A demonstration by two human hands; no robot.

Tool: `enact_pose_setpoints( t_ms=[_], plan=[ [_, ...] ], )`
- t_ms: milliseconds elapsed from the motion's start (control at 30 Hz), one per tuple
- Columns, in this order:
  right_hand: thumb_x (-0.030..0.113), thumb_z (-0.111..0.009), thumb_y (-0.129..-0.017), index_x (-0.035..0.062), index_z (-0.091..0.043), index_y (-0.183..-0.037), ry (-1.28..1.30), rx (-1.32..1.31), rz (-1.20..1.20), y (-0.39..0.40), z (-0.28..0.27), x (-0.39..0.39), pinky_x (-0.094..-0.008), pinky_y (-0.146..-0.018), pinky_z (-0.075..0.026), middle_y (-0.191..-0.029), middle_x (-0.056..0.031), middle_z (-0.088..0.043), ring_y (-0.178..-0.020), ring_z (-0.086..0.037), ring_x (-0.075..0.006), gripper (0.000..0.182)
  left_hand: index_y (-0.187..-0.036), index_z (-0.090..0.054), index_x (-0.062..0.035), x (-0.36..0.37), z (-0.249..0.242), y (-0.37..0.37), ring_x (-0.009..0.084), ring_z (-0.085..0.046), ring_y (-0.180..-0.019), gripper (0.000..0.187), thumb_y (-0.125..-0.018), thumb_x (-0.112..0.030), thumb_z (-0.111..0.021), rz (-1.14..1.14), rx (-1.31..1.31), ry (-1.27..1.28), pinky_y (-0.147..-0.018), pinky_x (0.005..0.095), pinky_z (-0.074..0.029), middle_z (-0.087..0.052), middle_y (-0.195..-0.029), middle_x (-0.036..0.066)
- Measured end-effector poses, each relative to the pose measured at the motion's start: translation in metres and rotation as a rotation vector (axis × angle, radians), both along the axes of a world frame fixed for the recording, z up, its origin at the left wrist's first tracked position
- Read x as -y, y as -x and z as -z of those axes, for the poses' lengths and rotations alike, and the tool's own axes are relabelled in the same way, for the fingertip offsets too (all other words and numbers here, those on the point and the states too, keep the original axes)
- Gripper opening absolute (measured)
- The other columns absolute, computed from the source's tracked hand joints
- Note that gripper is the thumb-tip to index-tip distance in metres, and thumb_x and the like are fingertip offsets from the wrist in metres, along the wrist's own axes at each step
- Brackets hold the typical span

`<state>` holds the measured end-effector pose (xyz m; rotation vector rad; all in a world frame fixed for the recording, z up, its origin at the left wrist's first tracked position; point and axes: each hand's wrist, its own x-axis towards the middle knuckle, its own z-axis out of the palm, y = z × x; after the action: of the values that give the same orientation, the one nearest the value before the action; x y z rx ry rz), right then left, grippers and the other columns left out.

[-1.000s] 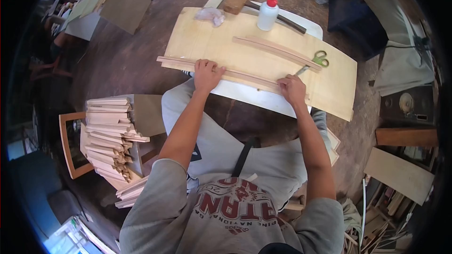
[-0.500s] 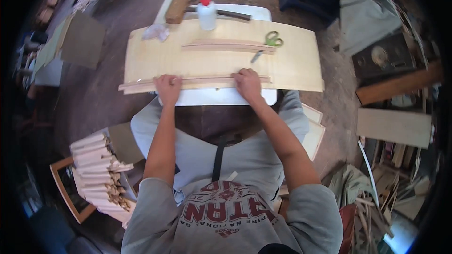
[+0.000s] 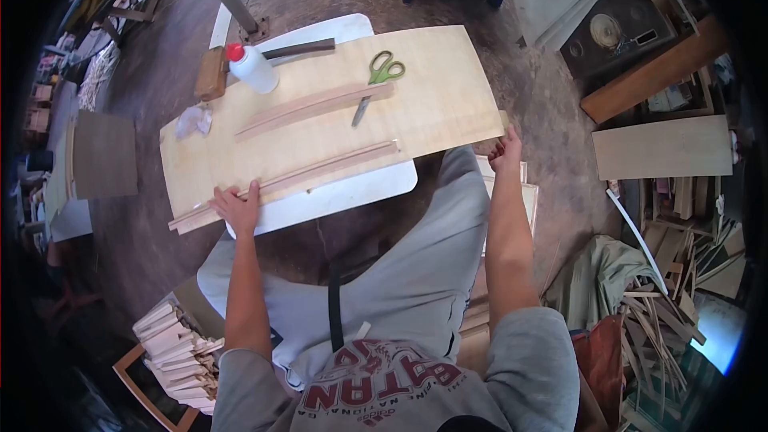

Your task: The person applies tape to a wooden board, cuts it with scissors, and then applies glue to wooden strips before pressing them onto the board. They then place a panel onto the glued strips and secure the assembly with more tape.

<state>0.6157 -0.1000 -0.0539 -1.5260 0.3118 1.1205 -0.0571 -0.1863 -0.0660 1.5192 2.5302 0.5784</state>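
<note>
A pale thin wood panel [image 3: 436, 72] lies across a white table, with a long wooden strip [image 3: 328, 166] along its near edge. My left hand [image 3: 238, 208] rests on the strip near its left end, thumb and fingers apart. At the panel's right near corner, my right hand [image 3: 506, 150] has its fingers closed on the edge; part of that grip is hidden. A second wooden strip [image 3: 312, 108] lies further in on the panel. Scissors with green handles [image 3: 386, 70] lie over its right end, blades pointing toward me.
A white bottle with a red cap [image 3: 254, 70], a crumpled plastic bag [image 3: 193, 122], a wood block [image 3: 211, 74] and a dark bar [image 3: 300, 49] sit along the far side. The white table [image 3: 344, 192] shows below the panel. Stacked wood pieces [image 3: 180, 360] stand at lower left.
My right hand has left the near strip and moved right to the panel's corner. My left hand stays on the strip. The view has turned, so the panel now appears slanted.
</note>
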Motion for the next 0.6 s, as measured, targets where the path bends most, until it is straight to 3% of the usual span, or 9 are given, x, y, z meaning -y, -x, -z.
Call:
enact_pose_setpoints(
  t_ms=[33, 167, 267, 400, 500, 533, 600],
  plan=[
    [0.036, -0.067, -0.094, 0.0131, -0.065, -0.081, 0.015, -0.123, -0.125, -0.005, -0.003, -0.003, -0.0316, -0.049, -0.033, -0.062, 0.0013, -0.044, -0.056, -0.042, -0.0119, 0.026, -0.116, -0.053, -0.0032, 0.0, 0.002, 0.003, 0.0596, -0.007, -0.147, 0.069, -0.085, -0.062, -0.07, 0.008, -0.018, -0.003, -0.117, 0.0688, -0.011, -0.024, -0.157, 0.032],
    [0.04, -0.069, -0.092, 0.0131, -0.065, -0.085, -0.033, -0.162, -0.045, -0.011, 0.011, -0.02, -0.0278, -0.045, -0.03, -0.064, 0.0016, -0.051, -0.052, -0.045, -0.0122, 0.028, -0.118, -0.05, -0.0037, 0.002, 0.013, 0.019, 0.0601, -0.007, -0.145, 0.066, -0.086, -0.059, -0.071, 0.088, -0.067, -0.008, -0.118, 0.0681, -0.007, -0.024, -0.154, 0.035],
    [0.04, -0.07, -0.09, 0.0143, -0.067, -0.085, -0.111, -0.179, 0.028, -0.035, 0.053, -0.029, -0.0246, -0.042, -0.029, -0.067, 0.0026, -0.058, -0.052, -0.051, -0.0118, 0.027, -0.116, -0.049, -0.0038, 0.001, 0.007, 0.019, 0.0578, -0.009, -0.146, 0.062, -0.088, -0.055, -0.071, 0.104, -0.071, 0.005, -0.119, 0.0675, -0.004, -0.024, -0.153, 0.037],
    [0.041, -0.069, -0.091, 0.0136, -0.067, -0.086, -0.242, -0.308, 0.143, -0.066, 0.088, -0.027, -0.0253, -0.041, -0.026, -0.069, 0.0022, -0.061, -0.051, -0.051, -0.0125, 0.028, -0.114, -0.048, -0.003, 0.003, 0.018, 0.035, 0.0547, -0.01, -0.147, 0.059, -0.09, -0.051, -0.071, 0.182, -0.096, 0.007, -0.119, 0.0666, -0.001, -0.024, -0.152, 0.037],
    [0.036, -0.062, -0.097, 0.0149, -0.061, -0.076, -0.119, -0.235, 0.228, -0.066, 0.089, -0.04, -0.0254, -0.039, -0.025, -0.055, 0.0043, -0.046, -0.044, -0.039, -0.0102, 0.03, -0.114, -0.047, -0.0019, 0.003, 0.01, 0.03, 0.0523, -0.018, -0.145, 0.057, -0.09, -0.047, -0.072, 0.188, -0.109, 0.011, -0.119, 0.0663, -0.001, -0.031, -0.147, 0.038],
    [0.037, -0.062, -0.097, 0.0127, -0.067, -0.086, -0.136, -0.282, 0.226, -0.069, 0.098, -0.043, -0.0286, -0.045, -0.044, -0.066, -0.0012, -0.06, -0.055, -0.057, -0.015, 0.027, -0.115, -0.046, -0.0008, 0.003, 0.013, 0.03, 0.0511, -0.023, -0.142, 0.06, -0.089, -0.047, -0.074, 0.2, -0.115, 0.013, -0.119, 0.065, -0.005, -0.035, -0.143, 0.036],
    [0.034, -0.063, -0.095, 0.0093, -0.07, -0.1, -0.179, -0.273, 0.136, -0.072, 0.111, -0.046, -0.0415, -0.071, -0.061, -0.092, -0.0093, -0.072, -0.082, -0.07, -0.0255, 0.026, -0.116, -0.046, 0.0015, 0.004, 0.015, 0.036, 0.0486, -0.033, -0.135, 0.065, -0.087, -0.047, -0.077, 0.209, -0.141, 0.024, -0.118, 0.0625, -0.012, -0.043, -0.135, 0.033]
  ],
)
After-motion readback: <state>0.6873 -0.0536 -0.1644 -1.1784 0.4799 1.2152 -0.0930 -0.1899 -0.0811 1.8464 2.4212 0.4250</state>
